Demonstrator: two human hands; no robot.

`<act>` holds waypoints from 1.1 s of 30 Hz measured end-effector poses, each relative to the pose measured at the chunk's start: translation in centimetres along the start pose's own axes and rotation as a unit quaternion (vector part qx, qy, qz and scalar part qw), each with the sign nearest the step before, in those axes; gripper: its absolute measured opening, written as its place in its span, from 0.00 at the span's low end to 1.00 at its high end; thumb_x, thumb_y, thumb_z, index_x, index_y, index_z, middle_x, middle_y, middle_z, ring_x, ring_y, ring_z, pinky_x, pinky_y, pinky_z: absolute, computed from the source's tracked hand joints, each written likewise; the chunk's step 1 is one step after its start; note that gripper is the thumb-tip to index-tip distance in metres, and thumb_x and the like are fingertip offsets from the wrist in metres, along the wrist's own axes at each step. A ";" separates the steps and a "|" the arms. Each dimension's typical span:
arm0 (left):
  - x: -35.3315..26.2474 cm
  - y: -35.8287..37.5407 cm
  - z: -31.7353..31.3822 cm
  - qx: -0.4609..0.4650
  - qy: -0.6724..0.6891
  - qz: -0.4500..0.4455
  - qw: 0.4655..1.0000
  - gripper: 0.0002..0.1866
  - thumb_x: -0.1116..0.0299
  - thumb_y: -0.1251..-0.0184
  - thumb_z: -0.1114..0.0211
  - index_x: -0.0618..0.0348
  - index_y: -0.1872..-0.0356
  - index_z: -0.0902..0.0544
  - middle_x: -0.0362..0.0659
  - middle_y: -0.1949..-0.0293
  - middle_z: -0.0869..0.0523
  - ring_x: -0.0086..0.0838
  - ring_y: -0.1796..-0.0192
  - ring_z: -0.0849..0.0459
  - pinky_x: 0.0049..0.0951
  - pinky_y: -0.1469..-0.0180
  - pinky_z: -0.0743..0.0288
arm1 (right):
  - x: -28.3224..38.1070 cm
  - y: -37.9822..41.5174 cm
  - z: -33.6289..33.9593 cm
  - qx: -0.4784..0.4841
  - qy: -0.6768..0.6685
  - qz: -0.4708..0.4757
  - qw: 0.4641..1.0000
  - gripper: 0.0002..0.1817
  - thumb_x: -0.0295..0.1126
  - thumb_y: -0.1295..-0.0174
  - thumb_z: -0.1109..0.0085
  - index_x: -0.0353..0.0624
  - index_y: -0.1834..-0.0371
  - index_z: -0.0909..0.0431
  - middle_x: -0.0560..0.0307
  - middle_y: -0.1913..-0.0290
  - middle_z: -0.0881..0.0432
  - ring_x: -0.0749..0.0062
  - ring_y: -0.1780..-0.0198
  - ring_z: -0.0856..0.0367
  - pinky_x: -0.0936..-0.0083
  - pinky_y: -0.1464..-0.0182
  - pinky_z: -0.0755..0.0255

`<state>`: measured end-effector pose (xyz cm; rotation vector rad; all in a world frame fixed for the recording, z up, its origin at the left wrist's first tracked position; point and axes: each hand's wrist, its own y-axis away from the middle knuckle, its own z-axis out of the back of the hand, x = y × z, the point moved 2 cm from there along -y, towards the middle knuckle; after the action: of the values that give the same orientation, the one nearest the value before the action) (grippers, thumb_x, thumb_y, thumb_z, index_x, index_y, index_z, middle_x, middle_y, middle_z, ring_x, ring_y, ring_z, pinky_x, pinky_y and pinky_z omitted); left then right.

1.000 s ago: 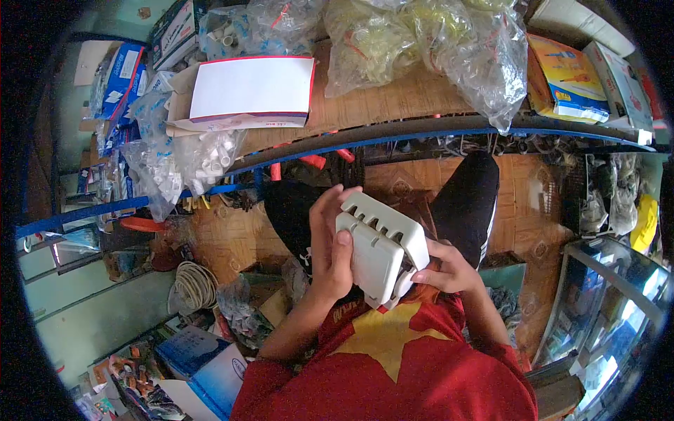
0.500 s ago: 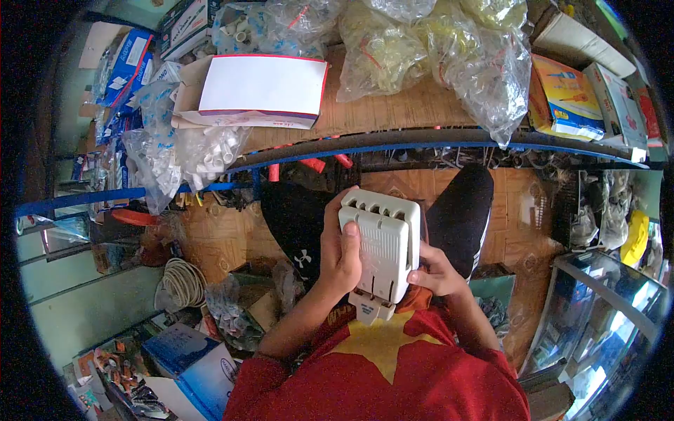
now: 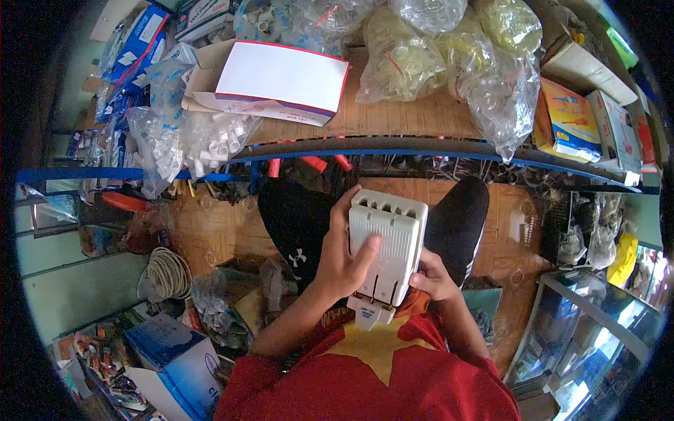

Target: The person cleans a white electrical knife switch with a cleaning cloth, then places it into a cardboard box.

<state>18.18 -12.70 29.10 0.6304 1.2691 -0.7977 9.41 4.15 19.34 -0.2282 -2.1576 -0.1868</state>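
A white plastic knife switch point(image 3: 386, 242) is held up in front of my red shirt, its slotted end away from me. Ribs run across its face, and a small tab handle with tiny print sticks out at the end nearest my body. Wrapped round its left side is my left hand point(image 3: 344, 263), the thumb lying flat on the ribbed face and most fingers hidden behind. My right hand point(image 3: 435, 279) grips the lower right edge, thumb at the side and fingertips partly out of sight behind the casing.
Ahead, a wooden shelf point(image 3: 295, 133) with a blue metal edge bears a white-topped carton point(image 3: 281, 77) and clear bags of fittings point(image 3: 400, 59). A cable coil point(image 3: 168, 274) and a blue-white box point(image 3: 175, 358) lie left. A glass case point(image 3: 590, 337) stands right.
My left thumb has slid from the switch's left edge onto the middle of its face. The switch sits slightly further right in view, and the camera has shifted a little.
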 end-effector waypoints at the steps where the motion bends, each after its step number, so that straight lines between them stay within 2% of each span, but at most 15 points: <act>1: -0.2 0.1 0.0 0.010 -0.007 -0.028 1.000 0.42 0.56 0.36 0.36 0.66 0.30 0.49 0.53 0.43 0.28 0.37 0.42 0.27 0.37 0.40 0.33 | -0.1 0.0 0.0 -0.007 -0.004 0.002 1.000 0.30 0.35 0.38 0.39 0.35 0.34 0.34 0.51 0.36 0.28 0.66 0.35 0.33 0.66 0.32 0.44; 2: -0.3 0.2 0.0 0.020 -0.013 -0.055 0.998 0.45 0.57 0.38 0.33 0.65 0.29 0.51 0.54 0.41 0.30 0.38 0.41 0.29 0.39 0.39 0.34 | -0.1 0.0 0.0 -0.014 -0.008 0.004 1.000 0.30 0.35 0.38 0.39 0.35 0.34 0.34 0.51 0.37 0.27 0.67 0.36 0.32 0.66 0.33 0.43; 3: -0.1 0.6 0.4 0.045 -0.039 -0.040 0.997 0.51 0.55 0.46 0.26 0.63 0.28 0.50 0.58 0.35 0.39 0.46 0.34 0.35 0.44 0.36 0.37 | -0.1 0.0 0.1 -0.022 -0.012 0.006 1.000 0.31 0.36 0.38 0.39 0.34 0.34 0.34 0.51 0.38 0.27 0.67 0.37 0.31 0.66 0.34 0.42; 6: -3.1 -0.3 1.3 0.083 -0.255 -0.143 0.953 0.52 0.54 0.51 0.24 0.59 0.29 0.45 0.61 0.32 0.43 0.52 0.30 0.40 0.47 0.32 0.41 | -0.4 -0.1 0.4 -0.031 -0.043 0.016 0.998 0.32 0.38 0.39 0.39 0.34 0.35 0.33 0.51 0.41 0.25 0.68 0.38 0.30 0.67 0.35 0.40; 7: -3.3 -0.5 1.7 0.107 -0.261 -0.122 0.952 0.53 0.53 0.56 0.21 0.55 0.29 0.42 0.60 0.29 0.47 0.53 0.27 0.46 0.49 0.30 0.42 | -0.3 0.0 0.5 -0.031 -0.047 0.008 0.998 0.33 0.39 0.40 0.38 0.34 0.34 0.34 0.51 0.41 0.24 0.68 0.39 0.29 0.67 0.36 0.39; 10: -4.5 -1.5 2.3 0.181 -0.345 -0.145 0.909 0.54 0.52 0.58 0.21 0.52 0.29 0.42 0.54 0.28 0.47 0.50 0.27 0.46 0.50 0.31 0.40 | 0.0 0.1 0.7 -0.024 -0.021 -0.011 0.999 0.34 0.39 0.41 0.37 0.35 0.34 0.34 0.51 0.41 0.25 0.67 0.39 0.29 0.66 0.35 0.40; 11: -4.6 -1.8 2.4 0.189 -0.355 -0.152 0.903 0.53 0.51 0.58 0.22 0.58 0.30 0.41 0.51 0.28 0.45 0.50 0.27 0.45 0.49 0.30 0.40 | 0.1 0.1 0.7 -0.026 -0.019 -0.009 0.999 0.34 0.40 0.42 0.37 0.35 0.34 0.34 0.51 0.41 0.25 0.66 0.39 0.29 0.66 0.35 0.40; 14: -4.5 -1.7 2.5 0.196 -0.374 -0.199 0.884 0.53 0.51 0.58 0.22 0.65 0.31 0.39 0.53 0.29 0.42 0.52 0.27 0.43 0.48 0.29 0.41 | -0.1 -0.1 0.5 -0.030 -0.020 -0.001 0.999 0.34 0.40 0.42 0.37 0.35 0.34 0.34 0.51 0.40 0.25 0.66 0.38 0.29 0.66 0.34 0.41; 15: -4.6 -1.8 2.5 0.187 -0.390 -0.232 0.872 0.50 0.48 0.54 0.25 0.71 0.35 0.36 0.56 0.32 0.37 0.53 0.29 0.38 0.47 0.30 0.38 | -0.3 0.0 0.6 -0.031 -0.027 0.002 0.999 0.34 0.39 0.42 0.37 0.34 0.34 0.33 0.51 0.40 0.25 0.65 0.38 0.29 0.66 0.34 0.41; 21: -5.6 -2.5 3.5 0.197 -0.363 -0.300 0.860 0.44 0.41 0.48 0.32 0.70 0.39 0.29 0.60 0.36 0.31 0.56 0.36 0.29 0.46 0.37 0.28 | -0.3 0.1 0.4 -0.024 -0.047 -0.003 0.999 0.31 0.37 0.41 0.39 0.34 0.35 0.33 0.51 0.40 0.25 0.65 0.37 0.30 0.66 0.34 0.41; 24: -6.6 -3.4 4.5 0.239 -0.337 -0.281 0.866 0.41 0.43 0.46 0.32 0.66 0.39 0.27 0.60 0.39 0.27 0.53 0.40 0.24 0.44 0.43 0.23 | -0.2 0.0 0.4 -0.020 -0.033 -0.001 0.999 0.31 0.36 0.41 0.39 0.34 0.35 0.32 0.51 0.40 0.25 0.66 0.37 0.30 0.66 0.34 0.41; 27: -6.9 -4.1 5.7 0.225 -0.271 -0.276 0.894 0.34 0.48 0.43 0.31 0.64 0.42 0.24 0.58 0.44 0.23 0.49 0.45 0.19 0.41 0.48 0.19 | 0.4 -0.2 0.1 -0.011 -0.029 -0.008 0.999 0.30 0.36 0.41 0.39 0.34 0.36 0.32 0.51 0.39 0.25 0.66 0.37 0.30 0.66 0.34 0.41; 30: -6.9 -4.0 5.5 0.174 -0.225 -0.284 0.916 0.29 0.56 0.45 0.29 0.63 0.45 0.23 0.56 0.47 0.20 0.45 0.48 0.17 0.39 0.51 0.17 | 0.6 -0.4 0.1 0.003 -0.019 -0.006 1.000 0.30 0.36 0.40 0.40 0.34 0.35 0.33 0.50 0.39 0.26 0.66 0.37 0.30 0.67 0.34 0.42; 31: -6.9 -3.8 5.2 0.149 -0.216 -0.282 0.923 0.26 0.64 0.49 0.26 0.63 0.48 0.22 0.54 0.49 0.18 0.45 0.48 0.16 0.38 0.51 0.18 | 0.6 -0.5 0.1 0.001 -0.022 -0.004 1.000 0.31 0.36 0.40 0.40 0.34 0.35 0.33 0.50 0.39 0.26 0.66 0.37 0.30 0.67 0.34 0.42; 33: -6.5 -3.9 4.8 0.140 -0.250 -0.299 0.910 0.26 0.69 0.50 0.25 0.62 0.48 0.22 0.53 0.51 0.17 0.45 0.49 0.16 0.38 0.51 0.17 | 0.4 -0.4 0.2 -0.001 -0.024 0.002 1.000 0.31 0.37 0.39 0.40 0.33 0.34 0.34 0.50 0.39 0.26 0.66 0.36 0.31 0.68 0.33 0.42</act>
<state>17.13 -17.71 36.46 0.2157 0.8697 -1.5611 8.94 3.82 19.58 -0.2407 -2.2053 -0.1823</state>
